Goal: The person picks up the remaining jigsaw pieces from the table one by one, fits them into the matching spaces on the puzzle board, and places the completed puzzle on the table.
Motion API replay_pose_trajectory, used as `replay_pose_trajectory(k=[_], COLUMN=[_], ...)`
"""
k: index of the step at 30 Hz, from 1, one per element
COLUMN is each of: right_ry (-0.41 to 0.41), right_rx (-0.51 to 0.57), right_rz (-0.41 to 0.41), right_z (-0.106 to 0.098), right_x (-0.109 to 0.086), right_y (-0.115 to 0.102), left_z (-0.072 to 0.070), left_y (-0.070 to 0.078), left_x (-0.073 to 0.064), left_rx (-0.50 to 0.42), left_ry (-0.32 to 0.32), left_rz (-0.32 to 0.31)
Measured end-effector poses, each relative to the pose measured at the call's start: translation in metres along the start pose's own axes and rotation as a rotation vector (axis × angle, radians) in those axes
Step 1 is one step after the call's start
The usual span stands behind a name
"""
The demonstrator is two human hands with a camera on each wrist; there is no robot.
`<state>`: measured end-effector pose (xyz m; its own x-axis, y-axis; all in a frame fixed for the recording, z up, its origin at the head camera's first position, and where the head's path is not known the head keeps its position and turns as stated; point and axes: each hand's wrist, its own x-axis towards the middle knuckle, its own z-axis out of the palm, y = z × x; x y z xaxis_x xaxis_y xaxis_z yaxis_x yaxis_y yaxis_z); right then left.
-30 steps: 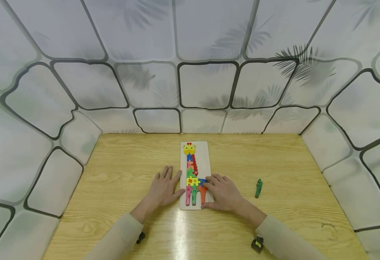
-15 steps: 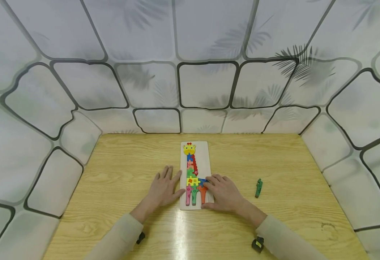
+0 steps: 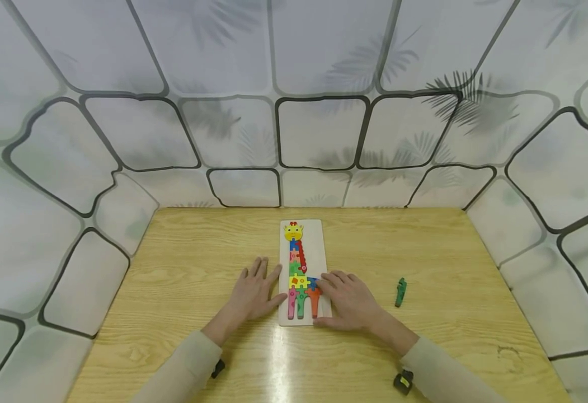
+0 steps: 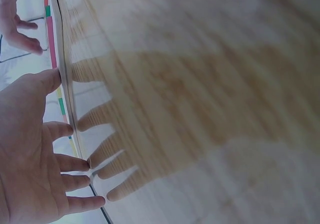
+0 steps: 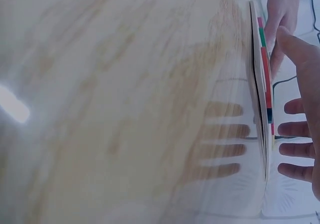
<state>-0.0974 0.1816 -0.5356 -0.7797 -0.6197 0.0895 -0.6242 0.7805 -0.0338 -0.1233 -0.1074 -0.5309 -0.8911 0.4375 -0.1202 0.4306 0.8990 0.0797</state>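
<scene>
A wooden giraffe puzzle board (image 3: 316,240) lies upright before me on the table. Its yellow head piece (image 3: 293,230) tops a neck of blue, pink and green pieces with a red mane strip (image 3: 301,256). Below are yellow body pieces (image 3: 297,281), a blue piece partly hidden by fingers, and pink, green and orange legs. My left hand (image 3: 254,290) rests spread along the board's left edge, thumb touching it. My right hand (image 3: 350,301) is over the board's lower right edge, its fingers straight and a little apart from the pieces in the right wrist view.
A loose green puzzle piece (image 3: 400,292) lies on the wooden table (image 3: 213,235) to the right of my right hand. Pale patterned walls (image 3: 319,131) enclose the table at the back and both sides. Each wrist wears a black camera.
My right hand has drawn back slightly to the right, uncovering a bit more of the orange leg. The left hand and the board show no clear movement.
</scene>
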Motion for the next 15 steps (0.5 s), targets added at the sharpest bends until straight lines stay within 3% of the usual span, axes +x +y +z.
replay_pose_trajectory(k=[6,15], right_ry=[-0.027,0.003], right_rx=[0.034,0.040], right_rz=[0.030,0.058], right_z=[-0.002,-0.006], right_x=[-0.007,-0.017], right_y=[0.006,0.017], left_z=[0.002,0.001], left_y=[0.000,0.000], left_x=[0.000,0.001], left_rx=[-0.005,0.005], left_ry=[0.001,0.005], left_rz=[0.004,0.003])
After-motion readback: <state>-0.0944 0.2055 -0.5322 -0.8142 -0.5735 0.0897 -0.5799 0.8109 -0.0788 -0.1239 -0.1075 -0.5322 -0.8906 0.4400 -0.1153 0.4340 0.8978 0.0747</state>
